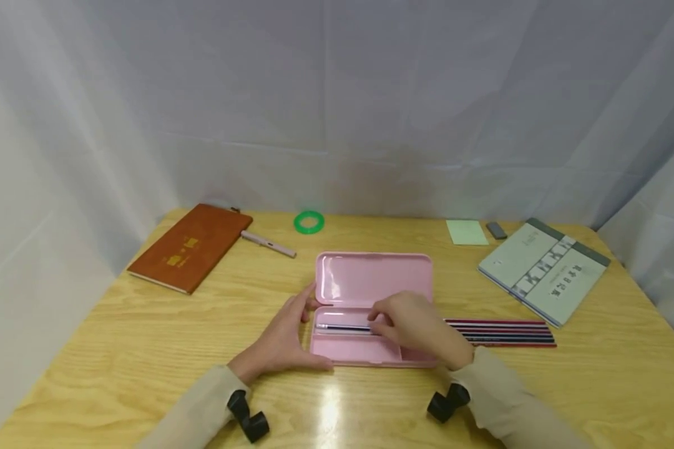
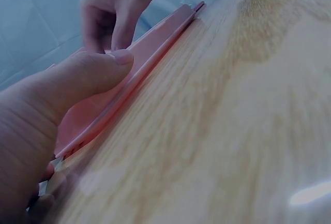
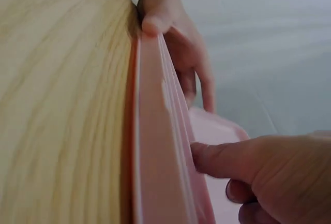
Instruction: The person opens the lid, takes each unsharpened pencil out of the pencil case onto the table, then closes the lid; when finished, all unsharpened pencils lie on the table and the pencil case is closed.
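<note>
An open pink pencil case (image 1: 356, 351) lies on the wooden table, its lid (image 1: 376, 277) raised toward the back. My left hand (image 1: 283, 337) holds the case's left end, thumb along the front edge and fingers toward the hinge. Inside the rear compartment lies a dark pencil (image 1: 345, 327) with a pale left end. My right hand (image 1: 412, 321) reaches into the case and pinches this pencil near its right part; the fingers hide that end. In the right wrist view, the right thumb (image 3: 222, 159) is just inside the front wall.
Several red and dark pencils (image 1: 505, 333) lie side by side right of the case. Behind are a brown notebook (image 1: 193, 246), a pale pen (image 1: 268, 244), a green ring (image 1: 309, 214), sticky notes (image 1: 466, 232), a grey eraser (image 1: 497, 230) and a grey-green notebook (image 1: 539, 268).
</note>
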{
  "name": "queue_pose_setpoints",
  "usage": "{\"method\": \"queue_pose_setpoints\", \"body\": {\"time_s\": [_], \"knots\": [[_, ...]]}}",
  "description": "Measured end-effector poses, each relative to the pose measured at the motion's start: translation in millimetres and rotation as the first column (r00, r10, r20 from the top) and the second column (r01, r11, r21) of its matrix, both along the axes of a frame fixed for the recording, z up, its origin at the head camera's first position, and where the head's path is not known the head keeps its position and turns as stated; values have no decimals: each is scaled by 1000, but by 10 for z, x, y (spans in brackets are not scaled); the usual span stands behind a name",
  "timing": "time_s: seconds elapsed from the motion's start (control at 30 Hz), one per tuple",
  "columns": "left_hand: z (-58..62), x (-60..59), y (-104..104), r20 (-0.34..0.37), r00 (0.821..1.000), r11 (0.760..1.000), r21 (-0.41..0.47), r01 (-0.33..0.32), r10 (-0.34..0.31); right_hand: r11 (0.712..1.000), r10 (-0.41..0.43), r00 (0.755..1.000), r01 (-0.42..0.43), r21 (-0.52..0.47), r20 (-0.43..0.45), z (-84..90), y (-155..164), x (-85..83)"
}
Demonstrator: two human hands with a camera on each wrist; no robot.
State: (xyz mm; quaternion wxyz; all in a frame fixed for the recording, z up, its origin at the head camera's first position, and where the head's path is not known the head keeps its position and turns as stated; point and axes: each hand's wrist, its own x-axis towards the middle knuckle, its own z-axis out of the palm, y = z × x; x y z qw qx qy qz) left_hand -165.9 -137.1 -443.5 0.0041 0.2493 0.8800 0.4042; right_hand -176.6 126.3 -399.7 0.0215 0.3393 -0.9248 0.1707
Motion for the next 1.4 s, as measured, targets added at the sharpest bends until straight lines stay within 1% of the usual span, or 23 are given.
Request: {"method": "queue_pose_setpoints", "body": {"time_s": [0.1, 0.2, 0.27, 0.37, 0.4, 0.47, 0.57, 0.73, 0.8, 0.93, 1.03, 1.1, 1.2, 1.27, 1.4], "knots": [[-8, -2, 19, -12, 1000, 1000, -4, 2, -2, 999, -10, 1000, 10, 34, 14, -14, -141, -16], [-10, 2, 28, -18, 1000, 1000, -12, 3, -3, 998, -18, 1000, 18, 63, 7, -15, -211, -24], [-12, 5, 25, -16, 1000, 1000, -14, -2, 2, 998, -21, 999, 22, 51, -24, 11, -218, -16], [-4, 9, 14, -3, 1000, 1000, -14, -10, 10, 999, -34, 996, 34, -4, -87, 95, -153, 11], [-3, 9, 10, -1, 1000, 1000, -14, -13, 13, 999, -34, 994, 31, -31, -107, 135, -105, 29], [11, 6, 17, 5, 1000, 1000, -11, -11, 11, 997, -40, 992, 31, -70, -120, 204, 52, 67], [26, 5, 23, 12, 1000, 1000, -8, -9, 9, 994, -43, 995, 33, -103, -95, 244, 400, 146], [25, 2, 9, 2, 1000, 1000, -5, -6, 6, 982, -125, 992, 118, -147, -34, 184, 1088, 345], [13, -1, 6, 1, 1000, 1000, -11, -2, 2, 977, -155, 987, 148, -152, -40, 142, 1333, 431], [-3, 1, -5, 14, 1000, 1000, -16, -5, 6, 979, -161, 986, 156, -133, -30, 64, 1714, 562], [-2, 10, -22, 16, 1000, 1000, -9, -14, 14, 979, -167, 986, 163, -123, -24, 2, 1879, 639], [5, 11, -26, 9, 1000, 1000, -6, -10, 10, 977, -179, 982, 171, -130, -56, -43, 1938, 691], [8, 10, -26, 2, 1000, 1000, -6, -1, 1, 970, -203, 971, 181, -164, -129, -128, 1964, 768], [3, 8, -22, 5, 1000, 1000, -6, 0, 0, 965, -212, 966, 182, -188, -151, -179, 1959, 803], [-9, 3, -1, 11, 1000, 1000, -13, 1, -1, 957, -241, 962, 213, -196, -130, -255, 1926, 828]]}}
